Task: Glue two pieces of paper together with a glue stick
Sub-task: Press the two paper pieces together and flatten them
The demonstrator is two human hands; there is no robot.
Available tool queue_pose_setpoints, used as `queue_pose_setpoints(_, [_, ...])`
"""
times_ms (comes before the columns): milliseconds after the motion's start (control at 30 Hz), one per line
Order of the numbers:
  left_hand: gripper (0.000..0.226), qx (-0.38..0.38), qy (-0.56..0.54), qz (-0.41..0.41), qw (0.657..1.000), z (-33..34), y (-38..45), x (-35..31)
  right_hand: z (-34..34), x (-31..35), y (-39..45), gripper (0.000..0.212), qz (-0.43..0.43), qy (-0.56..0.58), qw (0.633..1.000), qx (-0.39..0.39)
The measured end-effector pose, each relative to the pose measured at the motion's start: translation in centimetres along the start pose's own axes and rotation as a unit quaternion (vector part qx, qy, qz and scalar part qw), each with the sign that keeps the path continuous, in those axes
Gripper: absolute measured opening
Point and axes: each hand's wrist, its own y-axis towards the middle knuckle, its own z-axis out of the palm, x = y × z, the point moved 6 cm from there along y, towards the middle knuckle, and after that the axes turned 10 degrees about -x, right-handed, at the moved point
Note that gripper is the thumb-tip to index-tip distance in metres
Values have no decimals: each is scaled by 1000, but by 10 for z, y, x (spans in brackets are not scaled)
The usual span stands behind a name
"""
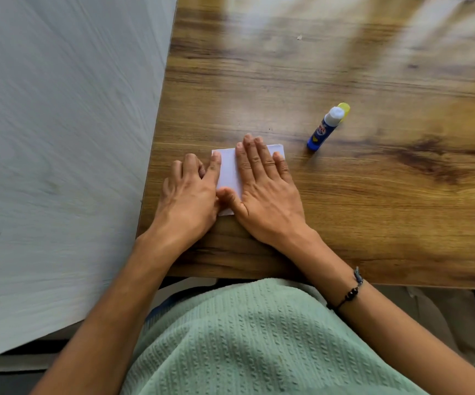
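Paper (228,172) flat on table (373,209) near front edge, pinned under both hands. Right hand (267,192) spread flat, pressing so glue takes. Left hand (187,195) steadies edge, fingers loosely curled, gripping nothing. Glue stick (326,128) uncapped, parked well right.

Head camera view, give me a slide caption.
Both hands press white paper flat; uncapped glue stick stands nearby.

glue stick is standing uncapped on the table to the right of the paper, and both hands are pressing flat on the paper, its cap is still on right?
Not quite. The head view shows the glue stick uncapped, its white glue bare and the yellow cap just behind it. The rest holds: it stands on the table right of the paper, with the left hand and right hand pressing on the paper.
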Motion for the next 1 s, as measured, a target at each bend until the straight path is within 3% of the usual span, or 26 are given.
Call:
queue_pose_setpoints(233, [72,10,16,-2,1000,-1,0,-4,-6,-32,-8,92,68,-52,996,-30])
queue_pose_setpoints(367, [44,-129,2,-12,992,-18,13,-21,-7,-31,-10,91,70,-52,995,-39])
queue_pose_setpoints(433, [38,-168,-37,36,984,-18,23,-41,-7,-32,-11,89,74,-49,995,-45])
queue_pose_setpoints(567, [34,-176,-16,138,975,-8,37,-66,-10,-30,-12,81,82,-43,993,-71])
queue_pose_setpoints(1000, [25,-143,53,116,981,-6,55,-69,-11,-27,-13,94,93,-10,993,-68])
